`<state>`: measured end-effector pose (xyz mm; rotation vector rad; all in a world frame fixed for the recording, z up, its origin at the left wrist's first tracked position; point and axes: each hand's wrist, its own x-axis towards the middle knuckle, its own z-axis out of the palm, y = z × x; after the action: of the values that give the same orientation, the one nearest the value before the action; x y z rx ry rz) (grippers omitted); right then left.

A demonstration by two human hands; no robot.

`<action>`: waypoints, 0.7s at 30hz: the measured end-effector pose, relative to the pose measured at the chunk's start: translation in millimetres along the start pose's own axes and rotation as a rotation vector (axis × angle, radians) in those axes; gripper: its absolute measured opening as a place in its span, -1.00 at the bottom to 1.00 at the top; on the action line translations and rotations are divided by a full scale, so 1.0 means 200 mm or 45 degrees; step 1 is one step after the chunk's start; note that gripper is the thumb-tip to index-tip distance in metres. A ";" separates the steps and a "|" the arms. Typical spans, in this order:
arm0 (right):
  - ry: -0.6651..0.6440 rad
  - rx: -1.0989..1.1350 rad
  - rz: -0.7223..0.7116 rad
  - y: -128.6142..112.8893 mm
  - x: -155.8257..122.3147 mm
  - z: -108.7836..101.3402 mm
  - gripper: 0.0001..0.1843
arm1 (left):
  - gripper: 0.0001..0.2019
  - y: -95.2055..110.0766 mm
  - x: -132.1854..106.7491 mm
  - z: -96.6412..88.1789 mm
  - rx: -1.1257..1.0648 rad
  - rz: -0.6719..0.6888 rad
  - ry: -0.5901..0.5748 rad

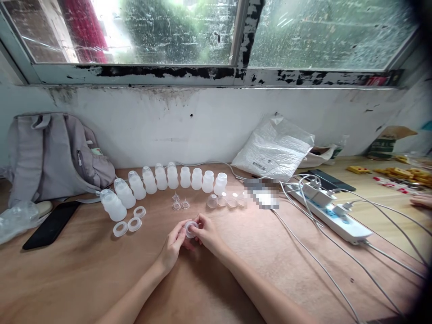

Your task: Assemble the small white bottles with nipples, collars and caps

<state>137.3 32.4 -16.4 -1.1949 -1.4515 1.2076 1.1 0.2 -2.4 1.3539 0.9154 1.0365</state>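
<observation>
Between my left hand [173, 245] and my right hand [206, 231] is a translucent bottle collar ring [191, 229], held just above the table by the fingers of both. My right thumb presses at the ring's opening; whether a teat sits inside is hard to see. Three clear teats [176, 205] stand beyond my hands. Three more collar rings [120, 229] lie to the left. Clear domed caps [212, 201] are lined up on the right. Behind them curves a row of frosted baby bottles [162, 177]; those on the left wear clear caps, while several on the right are uncapped.
A black phone [50, 225] and a grey backpack [60, 153] are at the left. On the right lie a power strip [330, 213] with trailing white cables, a silvery mailer bag [275, 146] and yellow parts [401, 173]. Another person's hand [421, 201] shows at the right edge.
</observation>
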 end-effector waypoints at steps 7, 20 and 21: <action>0.041 -0.074 -0.010 0.00 0.00 0.00 -0.84 | -0.61 -0.03 0.00 0.00 -0.015 -0.044 -0.020; 0.133 -0.220 -0.061 -0.01 0.00 0.02 -0.84 | -0.60 -0.02 0.00 0.00 -0.006 -0.036 -0.003; 0.132 -0.229 -0.063 -0.01 0.00 0.02 -0.84 | -0.60 -0.02 0.00 0.00 -0.007 -0.038 -0.001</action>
<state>133.1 31.2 -15.1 -1.3148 -1.5270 0.9832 0.7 -0.3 -6.6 1.3325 0.9292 1.0150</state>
